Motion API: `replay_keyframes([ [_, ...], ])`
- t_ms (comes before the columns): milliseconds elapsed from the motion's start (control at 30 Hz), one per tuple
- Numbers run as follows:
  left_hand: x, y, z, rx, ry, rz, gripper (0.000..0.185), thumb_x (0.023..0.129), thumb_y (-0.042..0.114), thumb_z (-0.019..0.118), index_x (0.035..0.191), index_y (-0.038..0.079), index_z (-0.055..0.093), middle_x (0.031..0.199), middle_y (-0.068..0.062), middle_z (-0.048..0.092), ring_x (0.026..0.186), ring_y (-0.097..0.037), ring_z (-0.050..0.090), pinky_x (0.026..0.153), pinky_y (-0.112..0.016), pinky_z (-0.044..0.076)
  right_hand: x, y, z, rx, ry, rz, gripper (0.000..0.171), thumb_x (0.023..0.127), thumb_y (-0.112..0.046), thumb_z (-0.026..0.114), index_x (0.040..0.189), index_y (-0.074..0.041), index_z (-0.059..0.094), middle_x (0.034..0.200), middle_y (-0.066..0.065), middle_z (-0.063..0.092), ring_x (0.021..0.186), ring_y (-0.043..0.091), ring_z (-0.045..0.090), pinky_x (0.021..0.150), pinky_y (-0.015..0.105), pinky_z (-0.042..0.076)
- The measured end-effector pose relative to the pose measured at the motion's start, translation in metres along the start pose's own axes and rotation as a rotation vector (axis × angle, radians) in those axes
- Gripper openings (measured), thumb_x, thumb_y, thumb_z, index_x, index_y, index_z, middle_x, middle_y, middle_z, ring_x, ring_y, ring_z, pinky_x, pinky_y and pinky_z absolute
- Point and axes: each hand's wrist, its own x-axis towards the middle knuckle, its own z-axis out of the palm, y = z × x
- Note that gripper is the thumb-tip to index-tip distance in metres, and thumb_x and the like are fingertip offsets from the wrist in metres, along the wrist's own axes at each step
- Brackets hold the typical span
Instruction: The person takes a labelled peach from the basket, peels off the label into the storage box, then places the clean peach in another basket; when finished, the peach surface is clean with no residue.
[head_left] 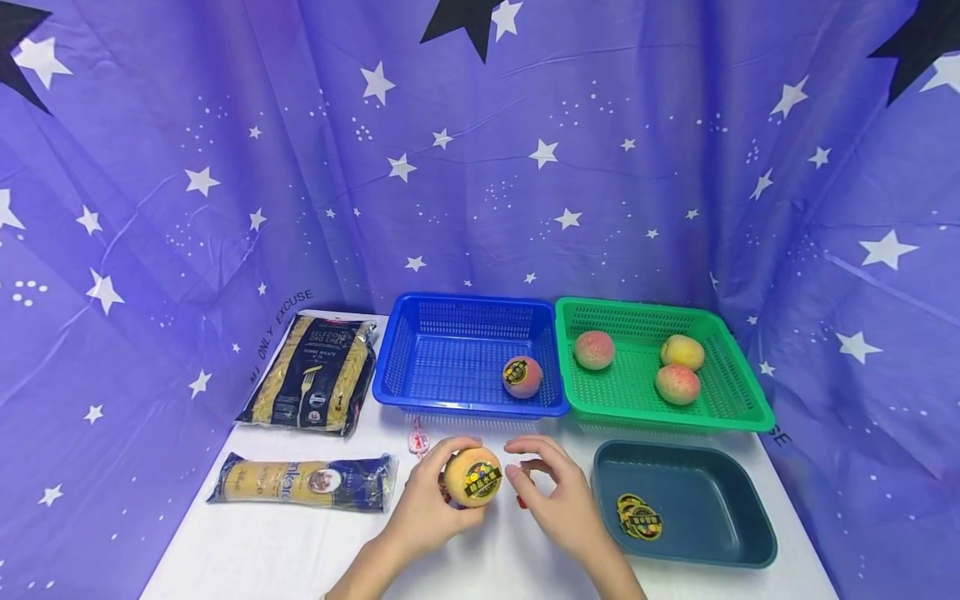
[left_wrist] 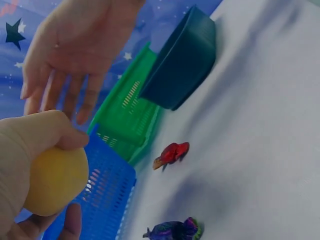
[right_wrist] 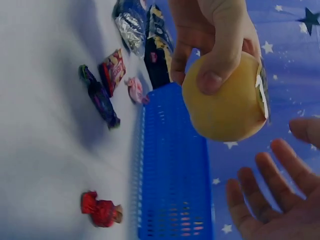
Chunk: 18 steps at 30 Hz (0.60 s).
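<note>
A penne bag [head_left: 313,372] lies at the far left of the white table [head_left: 262,550], and a spaghetti pack [head_left: 303,482] lies nearer the person. Just right of the pack, the left hand [head_left: 433,500] holds a yellow peach [head_left: 472,477] with a round label, fingers and thumb curled round it, lifted above the table in front of the blue basket [head_left: 457,350]. A pink candy [head_left: 418,439] lies by this hand. The wrist views show more wrapped candies on the table: a red one [right_wrist: 101,210] and a purple one [right_wrist: 98,96].

The blue basket holds one labelled peach [head_left: 522,377] in its near right corner. The right hand [head_left: 558,492] hovers just right of the held peach without touching it, its fingers loosely spread and holding nothing.

The green basket [head_left: 738,392], touching the blue one, holds three peaches [head_left: 677,384]. In front of it sits a dark teal tray [head_left: 720,542] with peeled stickers [head_left: 640,517] lying inside.
</note>
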Motion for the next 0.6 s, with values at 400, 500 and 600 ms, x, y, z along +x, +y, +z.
replay_keyframes([
  [400,-0.001,0.007,-0.006,0.239,-0.065,0.130,0.097,0.067,0.007,0.097,0.151,0.039,0.060,0.150,0.019,0.064,0.138,-0.011,0.064,0.113,-0.039,0.058,-0.014,-0.014,0.010,-0.286,-0.130,-0.300,0.049,0.098,-0.008,0.083,0.143,-0.022,0.071,0.150,-0.002,0.064,0.130,0.015,0.057,0.076,0.023,0.056],
  [500,-0.002,0.008,-0.007,0.248,-0.061,0.143,0.097,0.067,0.007,0.097,0.150,0.038,0.060,0.149,0.017,0.065,0.136,-0.011,0.065,0.111,-0.038,0.059,-0.015,-0.013,0.012,-0.308,-0.104,-0.321,0.048,0.097,-0.007,0.083,0.141,-0.023,0.072,0.149,-0.001,0.066,0.129,0.016,0.058,0.075,0.025,0.056],
  [600,-0.002,0.009,-0.008,0.247,-0.062,0.144,0.096,0.067,0.006,0.097,0.150,0.037,0.060,0.148,0.016,0.066,0.134,-0.012,0.065,0.109,-0.038,0.059,-0.016,-0.012,0.014,-0.311,-0.076,-0.341,0.046,0.095,-0.005,0.086,0.135,-0.024,0.074,0.146,0.000,0.067,0.127,0.017,0.058,0.074,0.024,0.055],
])
